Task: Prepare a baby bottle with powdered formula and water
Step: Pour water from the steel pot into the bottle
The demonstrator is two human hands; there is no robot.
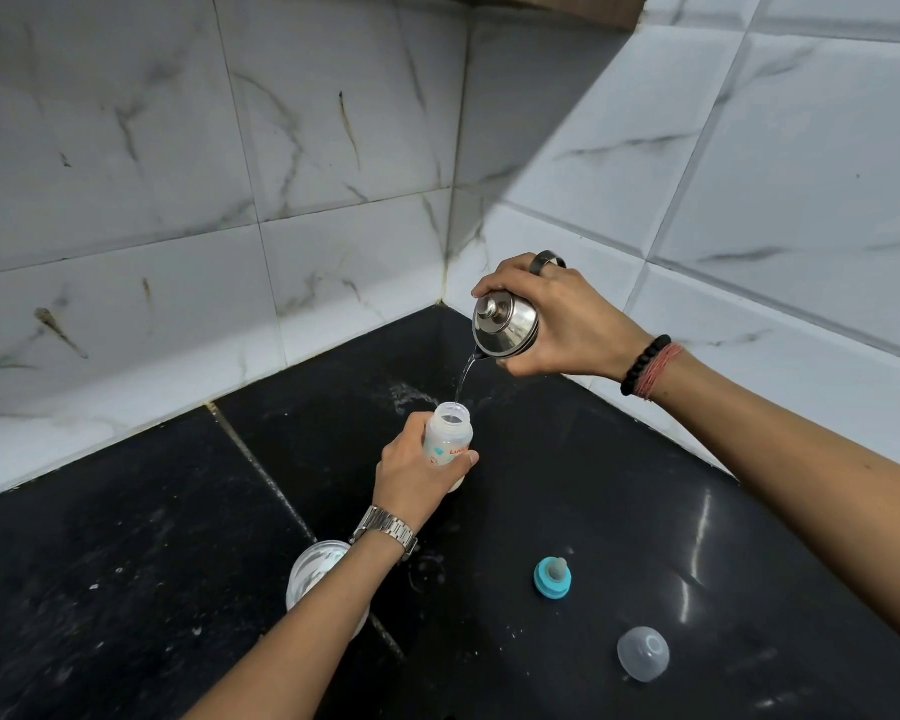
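Observation:
My left hand (414,475) grips a clear baby bottle (450,431) with red and teal print, standing open-mouthed on the black counter (126,563). Above and to the right, my right hand (567,324) holds a small steel kettle (505,324) tilted down to the left. A thin stream of water (463,379) runs from its spout into the bottle's mouth. The teal collar with its nipple (553,577) lies on the counter to the right. A clear dome cap (642,653) lies nearer to me.
A clear round container (315,569) stands on the counter, partly hidden under my left forearm. White marble-pattern tiled walls (333,174) meet in a corner just behind the bottle. Water drops and white specks mark the counter.

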